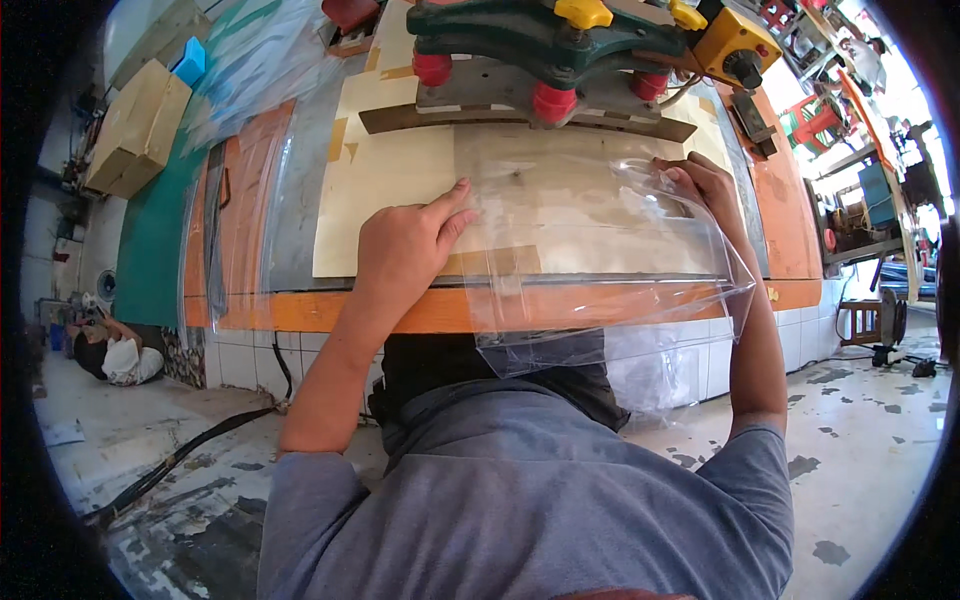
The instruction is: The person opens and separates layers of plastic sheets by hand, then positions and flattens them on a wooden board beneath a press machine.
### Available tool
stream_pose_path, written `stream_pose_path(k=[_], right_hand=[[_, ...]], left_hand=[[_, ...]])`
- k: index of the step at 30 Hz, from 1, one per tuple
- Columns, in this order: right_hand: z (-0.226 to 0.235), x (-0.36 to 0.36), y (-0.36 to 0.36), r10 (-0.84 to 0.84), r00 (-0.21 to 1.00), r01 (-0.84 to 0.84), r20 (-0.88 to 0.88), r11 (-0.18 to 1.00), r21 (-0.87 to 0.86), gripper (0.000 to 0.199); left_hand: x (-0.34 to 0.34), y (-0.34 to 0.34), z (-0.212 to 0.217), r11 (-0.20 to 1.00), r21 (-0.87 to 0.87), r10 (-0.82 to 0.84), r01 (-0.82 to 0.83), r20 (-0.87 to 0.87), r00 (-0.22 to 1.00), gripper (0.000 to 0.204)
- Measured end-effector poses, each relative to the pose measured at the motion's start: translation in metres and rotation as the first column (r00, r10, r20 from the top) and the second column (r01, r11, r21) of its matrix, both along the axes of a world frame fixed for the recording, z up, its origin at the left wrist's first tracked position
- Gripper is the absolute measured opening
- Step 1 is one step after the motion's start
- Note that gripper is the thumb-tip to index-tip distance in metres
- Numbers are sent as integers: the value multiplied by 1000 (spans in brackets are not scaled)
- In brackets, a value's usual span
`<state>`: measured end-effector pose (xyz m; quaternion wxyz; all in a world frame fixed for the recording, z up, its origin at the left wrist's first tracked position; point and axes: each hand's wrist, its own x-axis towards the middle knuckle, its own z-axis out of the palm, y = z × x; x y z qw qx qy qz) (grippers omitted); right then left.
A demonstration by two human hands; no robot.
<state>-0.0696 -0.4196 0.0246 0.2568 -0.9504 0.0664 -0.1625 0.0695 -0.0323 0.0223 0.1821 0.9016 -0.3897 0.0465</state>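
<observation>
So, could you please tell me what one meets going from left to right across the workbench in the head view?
Cardboard boxes → green mat → left hand → clear plastic bag → right hand → orange bench edge

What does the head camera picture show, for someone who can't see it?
A person's left hand and right hand press a clear, crinkly plastic bag flat on a tan board atop an orange-edged workbench. Behind it sits a green machine with red and yellow knobs.
</observation>
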Motion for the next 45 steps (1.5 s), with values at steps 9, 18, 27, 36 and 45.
stream_pose_path(k=[9,18,27,36,45], right_hand=[[5,-5,1,46,997,-38,-54,989,146,66],[-15,-8,-2,-119,988,109,-97,989,-99,51],[3,-17,21,-185,974,181,-130,983,-43,63],[1,-17,26,-169,982,174,-81,983,53,58],[4,-17,24,-165,981,173,-106,982,78,54]], left_hand=[[-11,9,1,999,-39,32,-32,-12,999,40],[-11,16,-10,995,-100,1,-11,-91,996,44],[-17,13,10,997,-45,51,-60,-172,984,46],[-16,15,3,998,-63,17,-28,-161,987,46],[-16,14,4,999,-30,32,-38,-172,984,45]])
